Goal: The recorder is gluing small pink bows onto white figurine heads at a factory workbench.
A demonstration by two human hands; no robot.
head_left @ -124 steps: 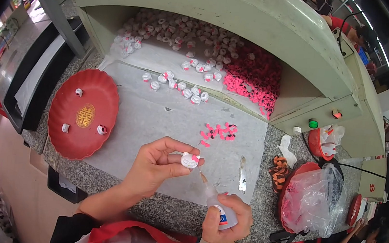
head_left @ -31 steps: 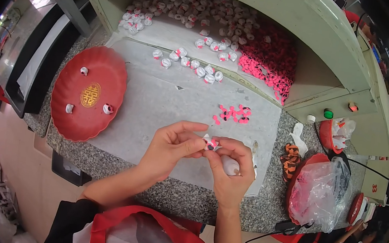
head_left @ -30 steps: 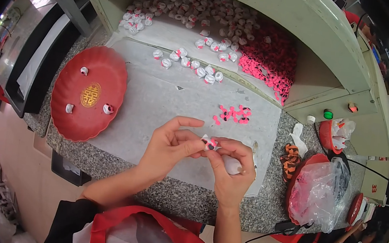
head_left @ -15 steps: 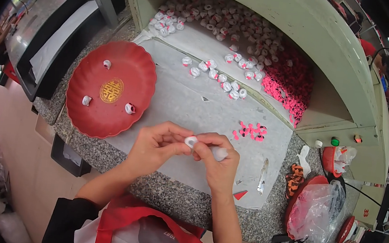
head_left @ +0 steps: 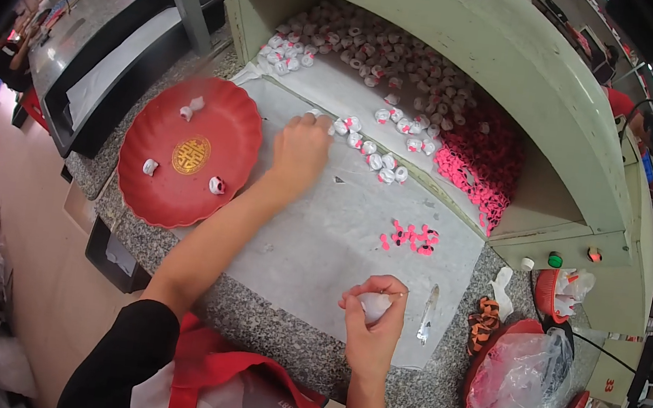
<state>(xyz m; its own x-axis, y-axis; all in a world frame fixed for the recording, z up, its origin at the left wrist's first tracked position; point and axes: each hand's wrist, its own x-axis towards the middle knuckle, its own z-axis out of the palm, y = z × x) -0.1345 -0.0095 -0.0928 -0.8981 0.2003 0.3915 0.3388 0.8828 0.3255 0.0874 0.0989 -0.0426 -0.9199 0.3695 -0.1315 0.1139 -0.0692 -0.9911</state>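
Note:
My left hand [head_left: 300,152] reaches to the far side of the white sheet. Its fingers are drawn together at a small white round piece [head_left: 315,112], and the fingertips are partly hidden. Similar white pieces with pink spots [head_left: 374,162] lie in a row just right of it. My right hand [head_left: 373,328] is closed round a small white squeeze bottle [head_left: 374,304] above the near right of the sheet. Several white pieces [head_left: 217,185] sit on the red scalloped plate [head_left: 241,169] at the left. Beyond my right hand lies a group of small pink and black pieces [head_left: 412,237].
A pale green shelf [head_left: 479,27] arches over heaped white pieces [head_left: 378,51] and a pink pile [head_left: 473,169]. Tweezers [head_left: 429,314] lie on the white sheet [head_left: 313,243]. At right are an orange-black scrunchie [head_left: 484,325] and a plastic bag [head_left: 525,375]; a black tray [head_left: 138,42] stands far left.
My hands have parted. The left went up to the row of white pieces; the right moved nearer and right with the bottle. Another white piece is on the plate's far side.

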